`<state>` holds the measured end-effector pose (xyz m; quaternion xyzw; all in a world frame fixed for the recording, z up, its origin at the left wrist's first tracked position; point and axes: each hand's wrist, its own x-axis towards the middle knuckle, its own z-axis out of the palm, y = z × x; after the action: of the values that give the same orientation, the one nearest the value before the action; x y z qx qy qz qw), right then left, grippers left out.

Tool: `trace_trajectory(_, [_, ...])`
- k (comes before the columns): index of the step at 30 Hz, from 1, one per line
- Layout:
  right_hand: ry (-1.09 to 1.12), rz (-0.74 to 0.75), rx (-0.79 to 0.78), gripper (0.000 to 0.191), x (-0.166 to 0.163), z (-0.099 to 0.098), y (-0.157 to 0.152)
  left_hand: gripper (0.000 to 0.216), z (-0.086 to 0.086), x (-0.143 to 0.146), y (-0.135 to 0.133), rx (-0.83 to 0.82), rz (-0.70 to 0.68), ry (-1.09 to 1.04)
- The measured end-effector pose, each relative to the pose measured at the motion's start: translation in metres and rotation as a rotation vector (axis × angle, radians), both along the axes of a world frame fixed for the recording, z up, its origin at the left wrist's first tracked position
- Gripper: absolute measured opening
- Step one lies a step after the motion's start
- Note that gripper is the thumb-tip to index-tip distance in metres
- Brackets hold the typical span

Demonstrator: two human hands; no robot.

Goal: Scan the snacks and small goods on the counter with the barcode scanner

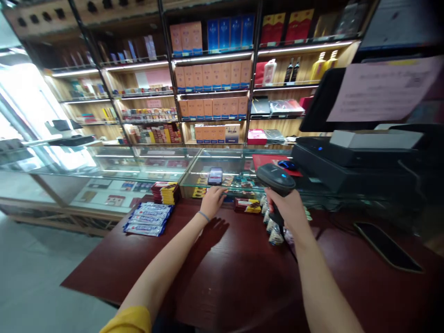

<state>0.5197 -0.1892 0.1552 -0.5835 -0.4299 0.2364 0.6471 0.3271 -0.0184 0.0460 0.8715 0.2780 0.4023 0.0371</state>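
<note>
My right hand (289, 210) is wrapped round the handle of a black barcode scanner (275, 178) with a blue light, held above small packets (275, 233) on the dark red counter (222, 277). My left hand (212, 201) reaches forward to the far edge of the counter, fingers curled over something under the glass ledge; what it touches is hidden. A phone (215, 175) with a lit screen lies on the glass just beyond that hand. A dark packet (247, 205) lies between my hands.
Blue-and-white packs (148, 218) and a red-yellow stack (166, 192) sit at the counter's left. A black register with a monitor (357, 152) stands right, and a dark phone (386, 246) lies near it. Glass display cases (104, 175) and stocked shelves (211, 88) fill the background.
</note>
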Motion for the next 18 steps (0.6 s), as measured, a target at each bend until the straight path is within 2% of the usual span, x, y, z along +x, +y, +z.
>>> trace_trajectory(4, [-0.084,0.012,-0.009,0.030,-0.019,-0.010,0.009,0.028,0.014,-0.064,0.019,0.053,0.156,-0.002])
trace_trajectory(10, [-0.219,0.080,-0.036,0.037,-0.050,-0.023,0.019,0.032,0.014,-0.150,0.042,0.104,0.334,0.066])
trace_trajectory(14, [-0.232,0.109,-0.074,0.035,-0.083,-0.036,0.025,0.039,0.010,-0.191,0.052,0.105,0.406,0.146])
trace_trajectory(18, [-0.252,0.163,-0.092,0.030,-0.110,-0.058,0.032,0.050,0.001,-0.216,0.060,0.096,0.462,0.225])
